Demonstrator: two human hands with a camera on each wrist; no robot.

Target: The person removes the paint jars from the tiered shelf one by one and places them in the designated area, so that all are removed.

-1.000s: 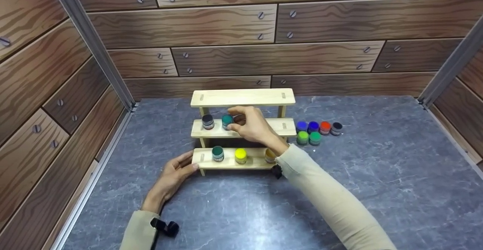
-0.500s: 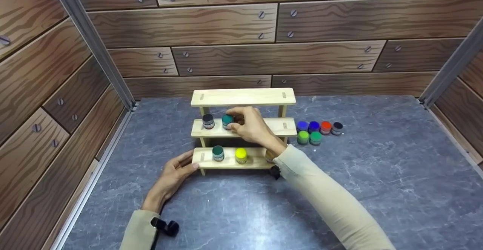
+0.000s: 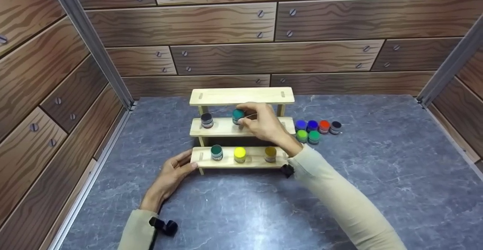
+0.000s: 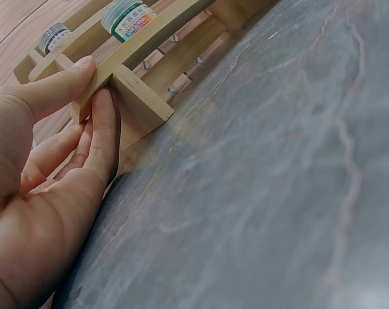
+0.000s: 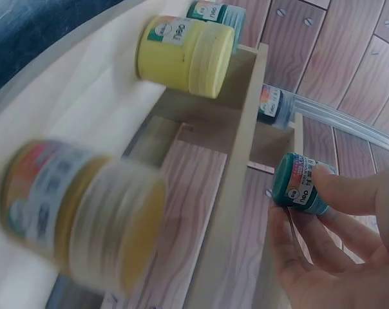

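Observation:
A three-tier wooden stand (image 3: 241, 96) stands on the table. At the left end of its lowest shelf, my left hand (image 3: 173, 175) grips the board, thumb on top and fingers beneath, as the left wrist view shows. My right hand (image 3: 264, 123) pinches a teal paint jar (image 3: 237, 115) between thumb and fingers at the middle shelf; whether its base touches the board I cannot tell. Left of it on that shelf sits a black paint jar (image 3: 206, 120). The lowest shelf bears a dark green jar (image 3: 216, 152), a yellow jar (image 3: 240, 154) and an ochre jar (image 3: 270, 154).
Right of the stand, several more jars rest on the grey marbled table (image 3: 377, 159), among them a red jar (image 3: 323, 126), a black-lidded jar (image 3: 335, 127) and a light green jar (image 3: 302, 136). Wood-patterned walls (image 3: 226, 23) close off the back and sides.
My right hand has moved the teal jar rightward along the middle shelf, away from the black jar, and the ochre jar now shows fully. The left hand keeps its place.

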